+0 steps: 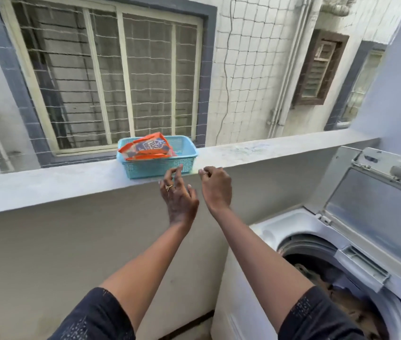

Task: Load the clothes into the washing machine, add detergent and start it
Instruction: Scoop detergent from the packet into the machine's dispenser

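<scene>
An orange detergent packet (146,147) lies in a light-blue plastic basket (160,165) on the grey parapet ledge (47,185). My left hand (178,192) is stretched up just below the basket's front wall, fingers spread and holding nothing. My right hand (215,186) is beside it at the ledge's edge, right of the basket, fingers loosely curled and empty. At the lower right stands the white top-load washing machine (292,229) with its lid (376,204) raised. Dark and brownish clothes (337,293) lie in its drum.
Behind the ledge is an open shaft covered by netting, with a barred window (111,77) on the opposite wall. The beige parapet wall (47,253) fills the left. The machine's lid leans against the right wall.
</scene>
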`<state>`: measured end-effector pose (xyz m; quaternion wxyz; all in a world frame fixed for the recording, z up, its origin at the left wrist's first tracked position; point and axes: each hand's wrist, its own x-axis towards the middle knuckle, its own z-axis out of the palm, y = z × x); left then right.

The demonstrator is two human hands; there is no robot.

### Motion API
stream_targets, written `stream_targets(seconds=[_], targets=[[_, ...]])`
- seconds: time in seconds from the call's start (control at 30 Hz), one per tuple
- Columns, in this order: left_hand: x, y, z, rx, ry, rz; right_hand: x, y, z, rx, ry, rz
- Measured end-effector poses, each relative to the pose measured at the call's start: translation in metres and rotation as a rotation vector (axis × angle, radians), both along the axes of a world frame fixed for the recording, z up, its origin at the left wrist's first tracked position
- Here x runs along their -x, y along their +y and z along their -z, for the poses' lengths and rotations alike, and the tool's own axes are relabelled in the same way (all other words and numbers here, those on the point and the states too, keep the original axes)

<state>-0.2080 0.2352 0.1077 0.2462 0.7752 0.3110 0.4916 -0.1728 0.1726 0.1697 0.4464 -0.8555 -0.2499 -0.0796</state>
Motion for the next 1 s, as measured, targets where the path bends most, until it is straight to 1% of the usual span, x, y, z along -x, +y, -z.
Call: stream_targets(seconds=[0.1,0.17,0.27,0.47,0.67,0.77,0.83,0.93,1.0], targets=[[-0.029,-0.035,0.015,0.053,0.103,0.054,-0.025,-0.042,0.024,0.039,-0.011,0.046],[-0.047,-0.062,0.024,0.099,0.134,0.115,-0.043,-0.07,0.039,0.061,0.001,0.089],[-0.071,-0.105,0.039,0.157,0.184,0.194,-0.068,-0.114,0.066,0.084,0.072,0.17],[-0.117,-0.171,0.068,0.265,0.407,0.401,-0.107,-0.19,0.107,0.025,0.225,0.346],[-0.166,-0.226,0.089,0.439,0.504,0.61,-0.146,-0.25,0.143,-0.106,0.431,0.575],[-0.199,-0.249,0.103,0.487,0.612,0.685,-0.165,-0.283,0.158,-0.164,0.506,0.7],[-0.221,-0.262,0.111,0.506,0.679,0.715,-0.177,-0.304,0.166,-0.252,0.581,0.81],[-0.254,-0.28,0.125,0.601,0.735,0.773,-0.197,-0.333,0.183,-0.38,0.659,0.944],[-0.271,-0.289,0.138,0.667,0.788,0.825,-0.209,-0.347,0.196,-0.518,0.698,1.03]])
